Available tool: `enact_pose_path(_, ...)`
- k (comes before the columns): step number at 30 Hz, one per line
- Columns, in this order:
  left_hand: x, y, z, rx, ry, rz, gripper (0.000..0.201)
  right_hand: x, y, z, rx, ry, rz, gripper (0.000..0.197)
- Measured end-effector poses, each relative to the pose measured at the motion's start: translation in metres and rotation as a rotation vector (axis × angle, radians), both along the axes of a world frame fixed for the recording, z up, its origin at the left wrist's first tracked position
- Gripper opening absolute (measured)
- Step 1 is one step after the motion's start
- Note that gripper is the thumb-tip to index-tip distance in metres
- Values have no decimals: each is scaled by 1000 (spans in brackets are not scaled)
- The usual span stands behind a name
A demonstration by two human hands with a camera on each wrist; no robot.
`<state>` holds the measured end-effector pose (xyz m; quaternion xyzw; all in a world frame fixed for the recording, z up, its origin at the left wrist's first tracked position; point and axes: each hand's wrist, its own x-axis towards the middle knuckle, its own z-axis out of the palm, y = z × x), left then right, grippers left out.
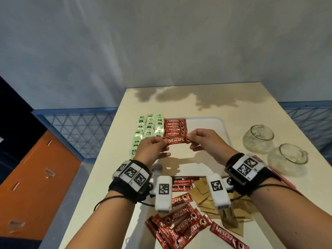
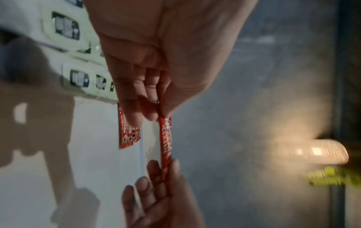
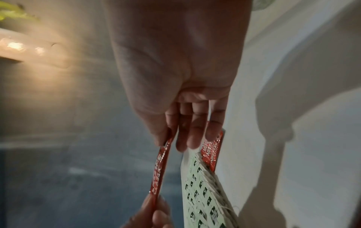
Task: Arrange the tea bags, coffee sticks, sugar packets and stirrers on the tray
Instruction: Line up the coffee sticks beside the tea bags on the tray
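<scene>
Both hands hold one red Nescafe coffee stick [image 1: 177, 141] level above the white tray [image 1: 221, 123]. My left hand [image 1: 152, 150] pinches its left end and my right hand [image 1: 201, 139] pinches its right end. The same coffee stick [image 2: 165, 138] shows edge-on in the left wrist view, and again as a thin red coffee stick [image 3: 159, 171] in the right wrist view. Just beyond it, a column of red coffee sticks [image 1: 175, 127] lies on the tray. Green tea bags [image 1: 148, 130] sit in rows to their left.
Loose coffee sticks [image 1: 188, 225] and brown sugar packets [image 1: 206, 194] lie piled on the table near me. Two glass jars [image 1: 257, 139] [image 1: 287, 159] stand at the right. Red stirrers [image 1: 280, 175] lie by my right wrist. The table's left edge drops toward an orange cabinet [image 1: 32, 186].
</scene>
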<state>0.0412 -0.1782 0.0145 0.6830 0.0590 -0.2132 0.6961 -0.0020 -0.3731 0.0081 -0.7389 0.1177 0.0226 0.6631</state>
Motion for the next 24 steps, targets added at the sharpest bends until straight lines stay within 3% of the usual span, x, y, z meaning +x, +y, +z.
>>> enact_pose_path(5, -5, 1, -1, 62, -127, -14, 14, 12, 25, 13, -173, 16, 194, 26)
enact_pose_path(11, 11, 16, -4, 10, -100, 10, 6, 14, 12, 7, -15, 53, 40, 11)
enact_pose_path(14, 16, 16, -6, -5, -87, -24, 5, 19, 5, -1, 28, 84, 8, 13)
enact_pose_path(20, 34, 18, -8, 72, -96, -119, 20, 32, -10, -31, -137, 225, -151, 16)
enact_pose_path(24, 44, 22, -10, 41, -88, -112, 18, 47, -4, -52, -223, 257, -245, 11)
